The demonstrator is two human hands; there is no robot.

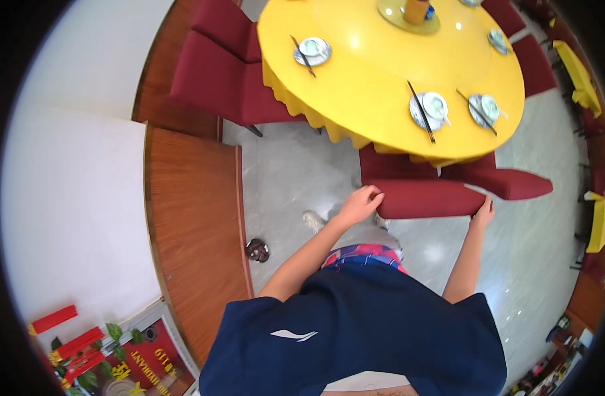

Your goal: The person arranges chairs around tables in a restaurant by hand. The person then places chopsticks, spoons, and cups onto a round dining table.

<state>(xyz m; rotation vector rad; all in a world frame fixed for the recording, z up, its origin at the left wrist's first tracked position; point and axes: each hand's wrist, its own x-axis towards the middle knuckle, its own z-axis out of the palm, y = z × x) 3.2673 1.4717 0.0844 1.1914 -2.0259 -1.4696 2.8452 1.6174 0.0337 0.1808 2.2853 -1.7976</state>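
A dark red upholstered chair (425, 199) stands in front of me, its seat partly under the yellow tablecloth (355, 112) of a round table. My left hand (360, 204) grips the left edge of the chair's back, fingers curled over the corner. At the opposite edge my right hand (484, 211) is closed round the side of the backrest. A second red chair (514, 184) sits just beyond my right hand. Nearest on the table are a plate with a bowl (434, 105) and black chopsticks (421, 115).
More red chairs (213, 79) stand at the left of the table. A wood-panelled partition (193, 211) runs along my left, with a small dark round object (257, 250) on the floor at its foot. A glass turntable (408, 20) lies on the table.
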